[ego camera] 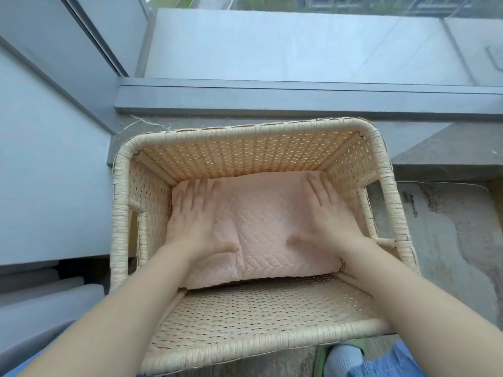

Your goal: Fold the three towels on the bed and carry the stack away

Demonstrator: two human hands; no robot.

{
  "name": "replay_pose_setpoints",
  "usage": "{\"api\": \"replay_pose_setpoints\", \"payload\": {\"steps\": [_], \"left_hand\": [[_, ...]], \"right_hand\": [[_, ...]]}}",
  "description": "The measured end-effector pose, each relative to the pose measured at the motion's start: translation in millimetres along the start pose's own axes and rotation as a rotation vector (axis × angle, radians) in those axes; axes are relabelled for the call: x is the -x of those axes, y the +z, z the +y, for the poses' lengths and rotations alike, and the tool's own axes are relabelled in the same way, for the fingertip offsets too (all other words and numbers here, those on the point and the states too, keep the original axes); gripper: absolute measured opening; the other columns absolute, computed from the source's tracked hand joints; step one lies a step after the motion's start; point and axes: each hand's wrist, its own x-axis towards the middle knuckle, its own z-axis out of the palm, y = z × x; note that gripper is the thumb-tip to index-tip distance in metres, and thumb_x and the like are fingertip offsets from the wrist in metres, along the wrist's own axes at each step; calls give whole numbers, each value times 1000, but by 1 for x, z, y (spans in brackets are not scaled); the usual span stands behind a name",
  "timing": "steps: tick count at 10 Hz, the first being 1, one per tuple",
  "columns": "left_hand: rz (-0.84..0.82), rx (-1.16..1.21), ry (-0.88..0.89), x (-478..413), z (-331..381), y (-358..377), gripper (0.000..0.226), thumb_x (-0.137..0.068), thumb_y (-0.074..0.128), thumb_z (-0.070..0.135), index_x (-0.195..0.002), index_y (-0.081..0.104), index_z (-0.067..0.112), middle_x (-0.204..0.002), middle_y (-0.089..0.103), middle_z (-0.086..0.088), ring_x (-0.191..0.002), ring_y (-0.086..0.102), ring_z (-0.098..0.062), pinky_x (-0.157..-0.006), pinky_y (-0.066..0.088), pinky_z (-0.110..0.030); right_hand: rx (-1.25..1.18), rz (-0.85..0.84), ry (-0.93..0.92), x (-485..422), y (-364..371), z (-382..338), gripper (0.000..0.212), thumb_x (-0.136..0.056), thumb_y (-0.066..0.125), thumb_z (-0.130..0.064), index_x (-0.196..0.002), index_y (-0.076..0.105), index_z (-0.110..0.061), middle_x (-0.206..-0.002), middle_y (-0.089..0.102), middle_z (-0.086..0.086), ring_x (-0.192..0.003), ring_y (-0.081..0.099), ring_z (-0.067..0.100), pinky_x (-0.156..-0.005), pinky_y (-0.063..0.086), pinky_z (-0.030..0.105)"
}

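A folded pink towel [261,229] with a raised leaf pattern lies at the bottom of a pale woven wicker basket [245,131]. Only the top towel shows; anything under it is hidden. My left hand [196,221] rests flat on the towel's left side, fingers spread and pointing away from me. Over on the towel's right side, my right hand [329,213] lies palm down the same way. Both arms reach down over the basket's near rim. Neither hand grips the fabric.
The basket stands on a grey stone floor beside a low grey window sill [299,99] and floor-to-ceiling glass. A pale wall panel [49,172] is on the left. My foot in a light sock [343,360] is at the bottom right, close to the basket's near rim.
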Motion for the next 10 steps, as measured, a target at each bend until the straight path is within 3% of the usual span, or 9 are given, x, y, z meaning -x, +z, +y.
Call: {"api": "replay_pose_setpoints", "payload": {"steps": [1,2,5,7,8,9,10], "left_hand": [[-240,-127,53,-9,-13,3,157,-41,65,86,-126,-53,27,-140,-51,-7,-130,-45,-32,-108,-24,-46],[-331,-179,47,-14,-24,13,161,-37,68,85,-127,-53,27,-139,-53,-8,-128,-45,-33,-106,-23,-44],[-335,-181,-1,-13,-32,53,163,-40,70,83,-127,-53,21,-132,-60,-7,-128,-45,-30,-108,-19,-45],[-357,-227,-21,-14,-25,50,161,-44,70,82,-129,-50,16,-138,-52,-13,-133,-41,-35,-114,-16,-49],[-393,-249,-26,-14,-17,34,160,-45,72,80,-134,-44,14,-142,-48,-15,-138,-33,-39,-113,-16,-49],[-421,-137,-52,-9,-8,12,154,-49,73,76,-142,-35,16,-152,-35,-14,-143,-25,-35,-117,-8,-44],[-322,32,-26,3,5,-30,137,-59,71,73,-150,-15,18,-160,-14,-8,-148,1,-29,-118,15,-42]], "right_hand": [[162,-239,-147,-8,5,9,155,-42,65,-83,-140,-35,-17,-150,-38,2,-138,-35,23,-112,-15,39],[200,-290,-142,-19,13,19,156,-42,67,-82,-140,-36,-16,-146,-41,5,-136,-36,23,-109,-20,37],[226,-311,-116,-36,50,25,155,-45,66,-82,-137,-40,-15,-146,-45,7,-137,-36,23,-115,-12,38],[213,-347,-90,-40,53,20,157,-45,69,-79,-136,-40,-14,-145,-45,8,-136,-37,24,-118,-6,43],[192,-376,-43,-34,43,10,157,-47,76,-70,-130,-45,-16,-143,-47,6,-134,-39,24,-114,-12,41],[95,-311,-9,-20,26,1,151,-53,82,-55,-139,-35,-15,-149,-38,2,-141,-26,24,-118,2,39],[-32,-164,-85,5,-7,-8,119,-71,77,-36,-150,-9,-15,-160,-8,2,-142,22,26,-107,37,35]]}}
